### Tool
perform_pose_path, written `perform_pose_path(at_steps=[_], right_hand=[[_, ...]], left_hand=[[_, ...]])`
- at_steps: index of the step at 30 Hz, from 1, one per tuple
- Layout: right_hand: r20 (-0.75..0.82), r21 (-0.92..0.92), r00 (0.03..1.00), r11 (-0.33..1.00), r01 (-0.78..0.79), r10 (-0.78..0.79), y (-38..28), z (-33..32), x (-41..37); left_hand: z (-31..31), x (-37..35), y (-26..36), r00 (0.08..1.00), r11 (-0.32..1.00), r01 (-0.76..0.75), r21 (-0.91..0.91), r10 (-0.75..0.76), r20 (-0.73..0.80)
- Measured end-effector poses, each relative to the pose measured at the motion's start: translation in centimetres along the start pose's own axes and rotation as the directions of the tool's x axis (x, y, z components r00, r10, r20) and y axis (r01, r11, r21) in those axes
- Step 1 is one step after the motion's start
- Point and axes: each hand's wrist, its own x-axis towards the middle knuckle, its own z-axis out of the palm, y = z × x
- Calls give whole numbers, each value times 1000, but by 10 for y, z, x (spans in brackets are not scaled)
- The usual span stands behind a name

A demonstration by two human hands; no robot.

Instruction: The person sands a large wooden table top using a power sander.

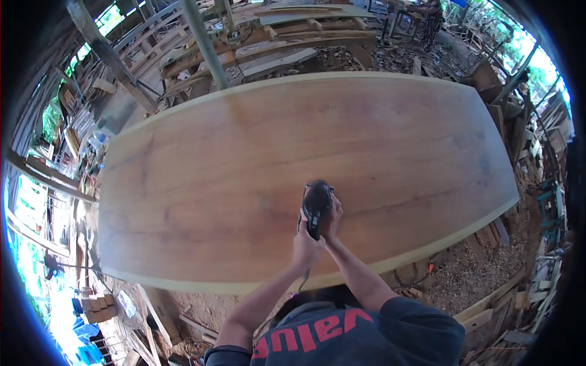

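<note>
Wooden slab [244,158] carries a sander [317,204] near its front edge (left hand [305,247] and right hand [334,218] both closed around it).

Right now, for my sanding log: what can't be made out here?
Head view:
- Pad of sander: under its body, left hand and right hand.
- Supports of slab: covered by it.
- End of cord: lost between the arms.
- Detail of far timber: too small, lens-warped.
</note>
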Motion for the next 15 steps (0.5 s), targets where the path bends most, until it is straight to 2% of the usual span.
perform_pose_path(at_steps=[2,5,8,10,11,15], right_hand=[[-17,-3,1000,1000,11,-11,12,26,52],[-60,-22,998,999,29,-30,29,66,132],[-96,50,995,999,-13,18,29,95,209],[-178,106,984,994,-12,31,45,127,255],[-198,69,980,998,-12,26,53,141,278],[-169,-39,985,999,11,-17,71,175,355]], left_hand=[[5,54,18,998,999,-32,-29,30,-54],[9,140,50,996,996,-71,-50,68,-57],[10,234,63,992,992,-124,-28,123,-14],[15,294,70,987,986,-158,-46,158,-6],[17,319,82,986,984,-165,-61,165,-9],[24,402,113,997,997,-70,28,69,23]])
